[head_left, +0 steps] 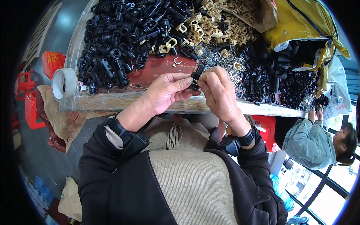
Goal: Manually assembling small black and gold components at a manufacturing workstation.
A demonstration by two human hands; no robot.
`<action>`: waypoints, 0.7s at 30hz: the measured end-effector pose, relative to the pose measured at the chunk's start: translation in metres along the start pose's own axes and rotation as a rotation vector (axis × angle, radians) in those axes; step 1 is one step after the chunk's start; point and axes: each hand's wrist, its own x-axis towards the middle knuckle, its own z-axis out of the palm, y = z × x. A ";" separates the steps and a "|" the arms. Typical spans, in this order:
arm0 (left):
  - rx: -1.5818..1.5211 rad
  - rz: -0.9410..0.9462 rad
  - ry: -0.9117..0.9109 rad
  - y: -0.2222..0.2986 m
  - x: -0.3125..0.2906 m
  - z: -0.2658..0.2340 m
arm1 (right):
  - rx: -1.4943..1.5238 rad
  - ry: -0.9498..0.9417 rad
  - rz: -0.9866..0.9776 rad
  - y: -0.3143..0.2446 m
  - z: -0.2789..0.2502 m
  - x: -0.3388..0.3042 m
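Just above the table's near edge, both my hands meet around a small black plastic part. My left hand pinches it between thumb and fingers from the left. From the right, my right hand has its fingertips closed against the same part; whether they also hold a smaller piece is hidden. Beyond my left hand lies a heap of black cylindrical plastic fittings. Cream-coloured plastic clips are piled farther back. Small metal clips lie scattered just past my right hand.
A roll of tape stands at the table's left corner. Small black parts spread to the right, below a yellow sack. A co-worker sits at the right, hands at the table edge. Red stools stand at left.
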 end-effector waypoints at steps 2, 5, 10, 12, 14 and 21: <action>0.008 -0.001 0.014 0.000 -0.001 -0.001 | -0.045 -0.002 -0.015 -0.002 0.001 0.000; 0.041 0.012 -0.002 -0.002 -0.002 -0.001 | -0.105 -0.018 -0.017 -0.006 0.001 -0.002; 0.102 0.009 0.001 -0.003 -0.006 0.001 | -0.126 -0.009 -0.060 -0.008 0.004 -0.009; 0.110 0.017 0.004 -0.003 -0.008 0.001 | 0.019 -0.005 0.052 -0.008 0.005 -0.011; 0.117 0.024 0.005 -0.003 -0.011 0.000 | 0.314 -0.007 0.275 -0.006 0.008 -0.014; 0.122 0.036 0.020 0.010 -0.010 -0.013 | 0.430 -0.104 0.343 0.033 0.003 0.012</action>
